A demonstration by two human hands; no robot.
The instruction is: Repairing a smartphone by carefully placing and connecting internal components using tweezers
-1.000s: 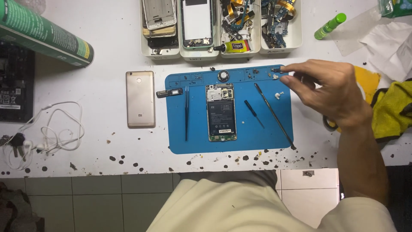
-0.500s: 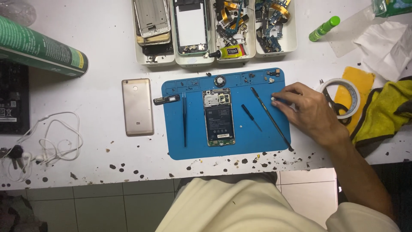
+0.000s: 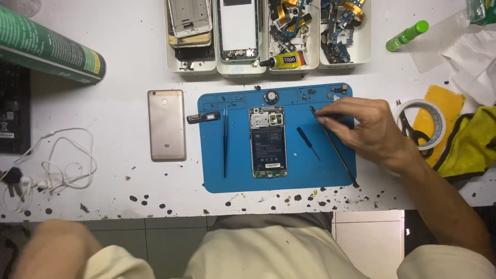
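Observation:
An opened phone [image 3: 268, 142] with its battery showing lies in the middle of a blue work mat [image 3: 237, 175]. My right hand [image 3: 367, 129] rests on the mat's right part. Its fingertips pinch the upper end of a long thin black tool [image 3: 341, 157] that lies slanted on the mat. Between the phone and this tool lies a small black screwdriver [image 3: 308, 143]. Black tweezers [image 3: 225, 142] lie left of the phone. My left hand [image 3: 46, 248] is a blur at the bottom left, below the table edge, away from everything.
A gold phone back cover [image 3: 166, 125] lies left of the mat. White trays [image 3: 345, 66] of phone parts stand at the back. A green can [image 3: 46, 46] and white earphones [image 3: 62, 165] are at the left; a tape roll [image 3: 439, 121], scissors [image 3: 411, 132] and yellow cloth [image 3: 465, 144] at the right.
My right hand moved from the mat's top right corner down and left onto the long black tool. My left arm came into view at the bottom left.

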